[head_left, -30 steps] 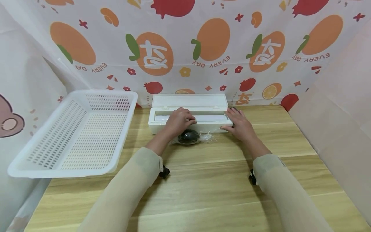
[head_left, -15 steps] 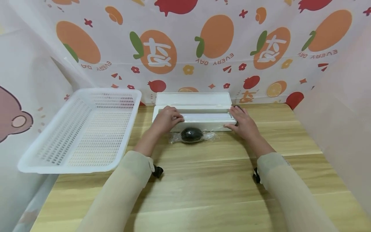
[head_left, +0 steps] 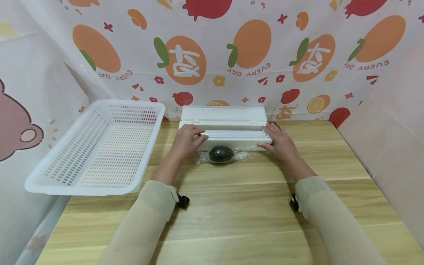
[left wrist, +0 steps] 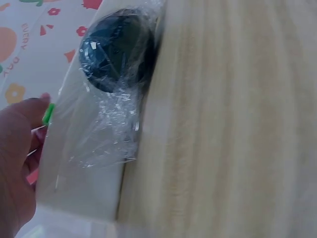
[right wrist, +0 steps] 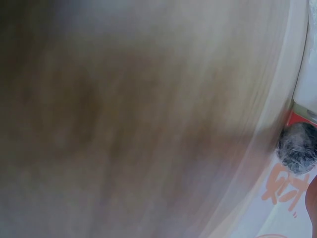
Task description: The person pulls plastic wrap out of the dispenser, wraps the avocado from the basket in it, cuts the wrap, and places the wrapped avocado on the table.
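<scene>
A white cling film box stands at the back of the table, its lid raised and a white roll inside. At the box's left end my left hand pinches a small green slider on its upper edge. My right hand holds the right end, thumb at the front and fingers over the top. Against the front lies a dark oval fruit wrapped in clear film with twisted ends. Another dark film-wrapped thing sits beyond the right end, partly hidden by my right hand.
A white perforated basket stands at the left, over the table's edge. A fruit-printed cloth hangs right behind the box. The wooden table spreads out in front of it.
My left hand has slid left along the box's upper edge, from near its middle to the left end. The right hand stays at the right end; the head view has shifted slightly.
</scene>
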Tool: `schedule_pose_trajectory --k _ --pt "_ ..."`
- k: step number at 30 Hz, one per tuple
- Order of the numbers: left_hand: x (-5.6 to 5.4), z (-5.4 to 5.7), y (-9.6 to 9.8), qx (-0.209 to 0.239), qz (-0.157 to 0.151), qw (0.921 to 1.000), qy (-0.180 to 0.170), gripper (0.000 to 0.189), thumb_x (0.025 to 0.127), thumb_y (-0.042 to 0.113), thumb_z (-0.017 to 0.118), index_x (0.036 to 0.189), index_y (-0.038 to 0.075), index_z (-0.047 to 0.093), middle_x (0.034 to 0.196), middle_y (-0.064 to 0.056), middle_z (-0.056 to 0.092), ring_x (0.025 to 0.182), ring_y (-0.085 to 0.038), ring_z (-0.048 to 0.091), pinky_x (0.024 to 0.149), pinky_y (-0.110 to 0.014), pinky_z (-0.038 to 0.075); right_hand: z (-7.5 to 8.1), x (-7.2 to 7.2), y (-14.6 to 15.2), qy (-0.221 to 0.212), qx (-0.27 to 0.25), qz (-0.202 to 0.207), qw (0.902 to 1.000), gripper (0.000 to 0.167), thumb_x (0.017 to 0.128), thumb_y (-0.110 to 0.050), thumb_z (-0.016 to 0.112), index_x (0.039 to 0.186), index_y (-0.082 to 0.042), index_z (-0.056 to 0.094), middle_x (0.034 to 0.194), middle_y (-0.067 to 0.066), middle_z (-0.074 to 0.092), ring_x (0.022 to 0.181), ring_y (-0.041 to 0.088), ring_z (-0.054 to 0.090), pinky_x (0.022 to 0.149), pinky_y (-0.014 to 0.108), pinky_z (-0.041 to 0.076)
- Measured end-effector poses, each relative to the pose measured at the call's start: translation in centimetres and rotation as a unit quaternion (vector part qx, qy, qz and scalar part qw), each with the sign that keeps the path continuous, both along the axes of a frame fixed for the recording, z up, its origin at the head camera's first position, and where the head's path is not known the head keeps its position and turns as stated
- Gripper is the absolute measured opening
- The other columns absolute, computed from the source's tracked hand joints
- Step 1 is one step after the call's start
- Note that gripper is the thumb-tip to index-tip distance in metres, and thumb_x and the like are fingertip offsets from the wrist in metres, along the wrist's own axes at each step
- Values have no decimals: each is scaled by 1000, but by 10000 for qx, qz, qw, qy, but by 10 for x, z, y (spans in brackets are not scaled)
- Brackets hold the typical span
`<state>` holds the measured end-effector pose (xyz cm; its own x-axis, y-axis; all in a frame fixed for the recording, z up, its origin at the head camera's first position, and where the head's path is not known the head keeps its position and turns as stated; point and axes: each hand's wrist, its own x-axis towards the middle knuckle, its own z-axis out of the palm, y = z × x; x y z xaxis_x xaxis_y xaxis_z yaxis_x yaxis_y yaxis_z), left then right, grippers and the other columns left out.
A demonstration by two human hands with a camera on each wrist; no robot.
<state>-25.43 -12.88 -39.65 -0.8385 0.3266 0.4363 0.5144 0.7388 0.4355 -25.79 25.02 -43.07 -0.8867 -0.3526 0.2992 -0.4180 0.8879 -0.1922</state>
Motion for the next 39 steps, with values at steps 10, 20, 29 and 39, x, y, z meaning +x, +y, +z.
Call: schedule_pose_trajectory --k 10,20,29,39 --pt "1 -4 3 139 221 9995 196 17 88 24 75 94 9 79 92 -7 70 104 -30 58 95 -48 41 1 1 -1 29 -60 1 10000 83 86 -48 70 150 -5 39 158 13 34 147 31 28 122 47 15" --pt "2 -3 -3 109 405 9991 -66 17 89 26 74 96 11 78 95 -7 66 107 -30 56 98 -52 37 -1 1 0 79 -93 12 9999 83 86 -46 71 150 -5 39 157 14 34 147 30 28 121 49 17" --pt "8 -4 -14 481 626 9968 -103 16 89 22 74 95 8 77 106 -10 62 106 -30 53 97 -48 40 0 0 0 96 -148 79 9998 82 85 -43 73 148 -3 41 156 14 37 147 31 29 121 50 18" --pt "15 -8 -23 1140 1054 9879 -74 16 88 16 74 95 2 76 103 -15 51 107 -34 45 94 -46 40 3 1 0 43 -154 75 9998 80 86 -41 74 148 -2 42 157 13 36 147 30 29 122 48 17"
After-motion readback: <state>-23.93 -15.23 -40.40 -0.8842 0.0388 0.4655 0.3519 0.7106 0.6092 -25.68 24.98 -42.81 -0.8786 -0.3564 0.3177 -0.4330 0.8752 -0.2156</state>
